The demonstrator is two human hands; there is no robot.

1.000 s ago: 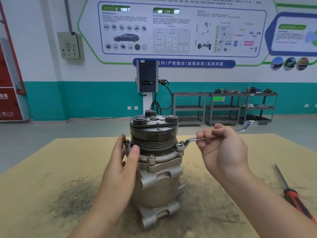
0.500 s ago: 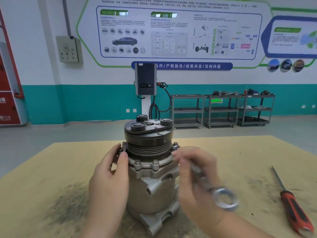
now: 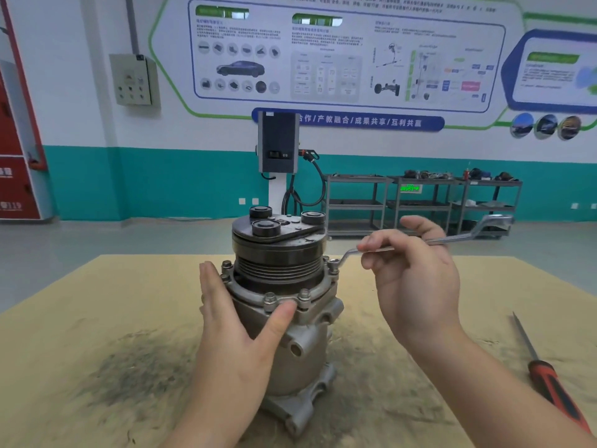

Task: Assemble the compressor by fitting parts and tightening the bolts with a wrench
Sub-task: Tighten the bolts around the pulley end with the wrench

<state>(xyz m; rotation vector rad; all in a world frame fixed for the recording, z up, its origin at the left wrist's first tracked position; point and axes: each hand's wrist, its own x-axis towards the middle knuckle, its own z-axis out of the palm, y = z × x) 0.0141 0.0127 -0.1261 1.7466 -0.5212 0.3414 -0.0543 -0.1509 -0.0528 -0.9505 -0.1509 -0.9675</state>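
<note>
Blue banner, above the charger: read "合作/产教融合/成果共享/互利共赢"
Red cabinet, far left of the charger: showed "119"
Poster text: too small to read

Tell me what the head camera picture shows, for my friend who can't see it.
A person's right hand holds a wrench on a bolt at the rim of a metal compressor standing on a table, while the left hand steadies it. A red-handled screwdriver lies at right.

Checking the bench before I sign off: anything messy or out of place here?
A dark, gritty smear soils the tabletop left of the compressor. The screwdriver lies loose near the right edge.
</note>
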